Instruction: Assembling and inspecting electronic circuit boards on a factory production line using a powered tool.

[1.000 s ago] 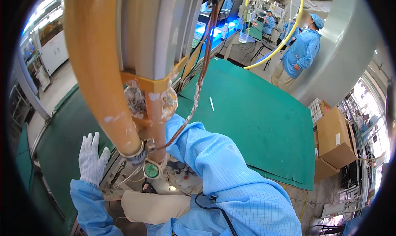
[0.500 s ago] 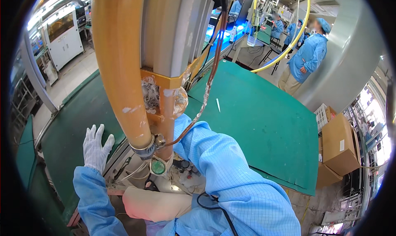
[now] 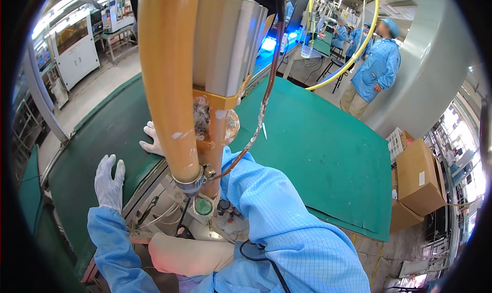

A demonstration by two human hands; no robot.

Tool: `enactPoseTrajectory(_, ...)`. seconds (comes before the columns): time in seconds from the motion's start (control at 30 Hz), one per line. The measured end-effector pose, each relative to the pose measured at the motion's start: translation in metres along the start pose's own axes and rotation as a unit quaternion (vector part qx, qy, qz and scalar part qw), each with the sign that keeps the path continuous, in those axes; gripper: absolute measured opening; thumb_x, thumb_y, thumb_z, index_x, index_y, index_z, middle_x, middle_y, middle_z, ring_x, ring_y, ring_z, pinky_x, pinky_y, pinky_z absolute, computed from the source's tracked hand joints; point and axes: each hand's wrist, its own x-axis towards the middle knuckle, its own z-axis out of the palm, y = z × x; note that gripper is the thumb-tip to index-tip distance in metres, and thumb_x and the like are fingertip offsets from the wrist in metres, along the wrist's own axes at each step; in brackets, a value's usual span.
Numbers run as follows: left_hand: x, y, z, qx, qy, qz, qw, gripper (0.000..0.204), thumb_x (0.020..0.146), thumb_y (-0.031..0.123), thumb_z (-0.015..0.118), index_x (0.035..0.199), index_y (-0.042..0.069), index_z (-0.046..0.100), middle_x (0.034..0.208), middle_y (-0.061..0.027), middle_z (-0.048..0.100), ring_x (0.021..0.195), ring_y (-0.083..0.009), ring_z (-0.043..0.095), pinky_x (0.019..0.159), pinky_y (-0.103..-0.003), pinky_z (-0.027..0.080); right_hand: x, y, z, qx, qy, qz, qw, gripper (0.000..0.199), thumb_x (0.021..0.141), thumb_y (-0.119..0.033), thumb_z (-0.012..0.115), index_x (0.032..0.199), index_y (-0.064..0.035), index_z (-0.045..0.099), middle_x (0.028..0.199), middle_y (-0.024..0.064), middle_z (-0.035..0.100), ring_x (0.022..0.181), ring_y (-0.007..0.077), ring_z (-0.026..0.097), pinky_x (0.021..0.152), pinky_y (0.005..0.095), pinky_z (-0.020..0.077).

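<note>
Fingers of the left hand [image 3: 108, 186], at 8 o'clock, lie nearly together, thumb apart, on the mat [image 3: 69, 183]; the right hand's [image 3: 151, 141], at 9, look spread, half-hidden by the pipe [image 3: 171, 88]. The right sleeve [image 3: 279, 201], reaching behind it, could snag the cable [image 3: 260, 120] crossing in front. Carton [image 3: 414, 165] at 4, crate [image 3: 395, 144] at 3: contents unclear.

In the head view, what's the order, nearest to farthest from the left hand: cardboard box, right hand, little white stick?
From the left hand:
1. Right hand: just ahead and rightward, partly behind the orange pipe.
2. White stick: on the right-hand green mat.
3. Cardboard box: far right, past that mat.
</note>
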Motion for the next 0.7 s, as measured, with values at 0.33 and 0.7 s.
enactPoseTrajectory(0.33,0.002,-0.007,0.005,-0.045,0.124,-0.005,0.991,0.028,0.091,0.028,0.063,0.106,0.004,0.062,0.105,-0.0125,0.061,0.094,-0.0251,0.059,0.083,-0.034,0.048,0.003,0.032,0.053,0.075,0.05,-0.026,0.996,0.034,0.087,-0.027,0.052,0.111,-0.0054,0.063,0.108,0.0195,0.064,0.1,0.0362,0.061,0.084,0.0416,0.05)
enactPoseTrajectory(0.7,0.0,-0.007,0.007,-0.075,0.207,-0.075,0.973,0.028,0.095,0.029,0.059,0.085,0.003,0.059,0.07,-0.0048,0.052,0.059,-0.014,0.047,0.057,-0.029,0.041,0.008,0.025,0.021,0.032,0.078,-0.04,0.996,0.026,0.083,-0.026,0.056,0.093,-0.0032,0.065,0.094,0.021,0.065,0.089,0.0351,0.063,0.077,0.0416,0.0514)
